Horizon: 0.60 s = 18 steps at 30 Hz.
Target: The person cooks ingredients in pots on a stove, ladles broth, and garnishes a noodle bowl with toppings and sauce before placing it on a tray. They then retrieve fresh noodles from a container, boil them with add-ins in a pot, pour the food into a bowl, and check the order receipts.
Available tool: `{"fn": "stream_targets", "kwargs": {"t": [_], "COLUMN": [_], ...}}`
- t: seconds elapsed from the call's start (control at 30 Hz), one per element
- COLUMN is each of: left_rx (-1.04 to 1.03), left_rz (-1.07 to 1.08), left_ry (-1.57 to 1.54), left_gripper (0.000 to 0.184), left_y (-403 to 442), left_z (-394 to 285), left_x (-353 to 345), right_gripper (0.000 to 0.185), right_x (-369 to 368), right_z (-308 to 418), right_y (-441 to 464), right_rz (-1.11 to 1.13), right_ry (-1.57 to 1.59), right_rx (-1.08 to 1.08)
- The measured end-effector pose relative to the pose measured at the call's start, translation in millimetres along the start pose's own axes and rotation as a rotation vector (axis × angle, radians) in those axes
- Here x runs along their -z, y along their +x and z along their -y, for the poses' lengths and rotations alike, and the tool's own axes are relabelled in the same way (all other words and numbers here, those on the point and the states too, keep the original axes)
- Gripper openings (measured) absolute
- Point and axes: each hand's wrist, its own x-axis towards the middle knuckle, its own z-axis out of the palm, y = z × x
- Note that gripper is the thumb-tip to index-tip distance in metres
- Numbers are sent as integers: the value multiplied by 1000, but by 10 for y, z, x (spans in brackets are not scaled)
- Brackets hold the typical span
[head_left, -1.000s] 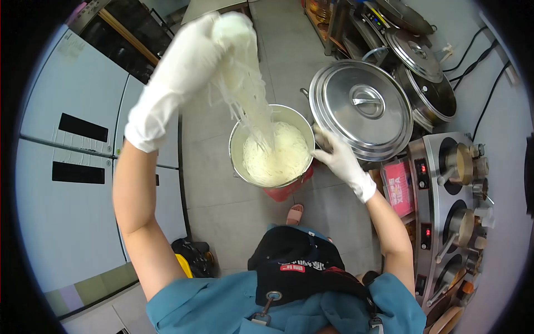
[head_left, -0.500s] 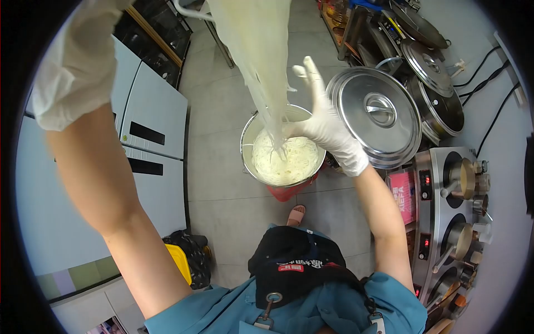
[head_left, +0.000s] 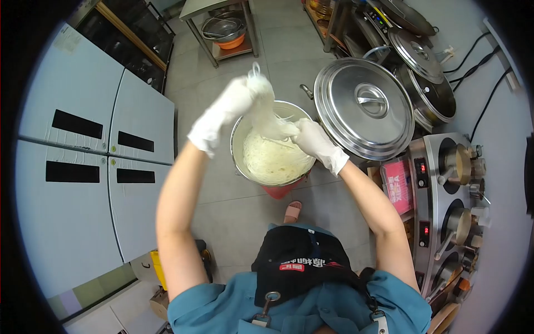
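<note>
A large metal pot (head_left: 234, 158) stands on a red support (head_left: 278, 191), and thin white noodles (head_left: 272, 161) fill much of it. My left hand (head_left: 231, 106), in a white glove, is closed round a hanging bunch of noodles (head_left: 266, 118) above the far left of the pot. A pale loop sticks up past its fingers. At the pot's right rim my right hand (head_left: 320, 143), gloved as well, has its fingers closed at the lower end of that bunch. The right fingertips are partly hidden by strands.
To the right sits a big lidded steel pot (head_left: 364, 108), close to my right hand. Beyond it are a cooker (head_left: 445, 167) with small pans and another pot (head_left: 431, 100). White cabinets (head_left: 67, 145) line the left. A steel table (head_left: 214, 8) with bowls below stands ahead.
My left hand has come down from high at the upper left to just above the pot, and the long stretched noodles are now bunched. The right hand's spread fingers have closed on the strands.
</note>
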Motion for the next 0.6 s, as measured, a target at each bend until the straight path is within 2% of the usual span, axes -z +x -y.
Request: {"fn": "stream_targets", "kwargs": {"t": [0.07, 0.1, 0.2, 0.27, 0.3, 0.33, 0.4, 0.43, 0.53, 0.57, 0.6], "left_rx": [49, -50, 36, 26, 16, 24, -127, -71, -39, -206, -209], "left_rz": [-21, 117, 255, 181, 104, 105, 35, 5, -5, -27, -24], "left_ry": [-186, -280, -851, -908, -965, -965, -394, -324, -348, -350, -344], "left_gripper": [28, 25, 25, 30, 37, 37, 48, 53, 46, 40, 40], "left_y": [140, 255, 123, -68, -135, -127, -53, -14, -60, -39, -38], "left_z": [537, 924, 1160, 1020, 981, 1002, 1028, 1036, 776, 762, 749], "left_x": [-281, -350, -629, -763, -795, -798, -781, -748, -619, -579, -525], "right_gripper": [23, 26, 30, 31, 31, 31, 35, 38, 47, 42, 38], "right_x": [216, 261, 164, 146, 80, 80, 121, 201, 482, 508, 548], "right_z": [292, 352, 319, 326, 287, 300, 299, 370, 425, 348, 265], "right_y": [123, 209, 400, 482, 525, 558, 584, 563, 483, 453, 418], "right_rz": [188, 270, 172, 122, 117, 111, 203, 226, 251, 114, -24], "right_ry": [204, 270, 309, 291, 415, 538, 618, 657, 626, 529, 429], "right_rx": [-231, -318, -258, -297, -290, -282, -300, -275, -221, -141, -61]}}
